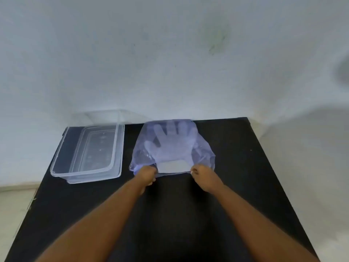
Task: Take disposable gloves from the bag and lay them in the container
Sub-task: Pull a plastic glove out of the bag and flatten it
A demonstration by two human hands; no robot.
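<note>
The disposable gloves (172, 146) lie as a flat, translucent stack inside the bag (203, 150), just right of frame centre, with the finger outlines pointing toward the top of the frame and the thumb toward the left. A pale rectangular patch shows at the cuff end of the stack; no writing on it can be read. The bag is thin, clear plastic with a bluish tint, resting on the black table (245, 186), its mouth facing the lower edge of the frame. The left hand (146, 174) is pinched shut on the left corner of the bag mouth. The right hand (203, 176) is pinched shut on the right corner of the same edge, and the mouth is drawn taut between them. Both forearms extend from the lower edge of the frame. The container (62, 148), a clear rectangular plastic tub, stands open at centre left of the frame, beside the bag but apart from it, on the table's left portion. It shows no gloves and no legible label. A pale wall (170, 53) fills the upper half of the frame.
</note>
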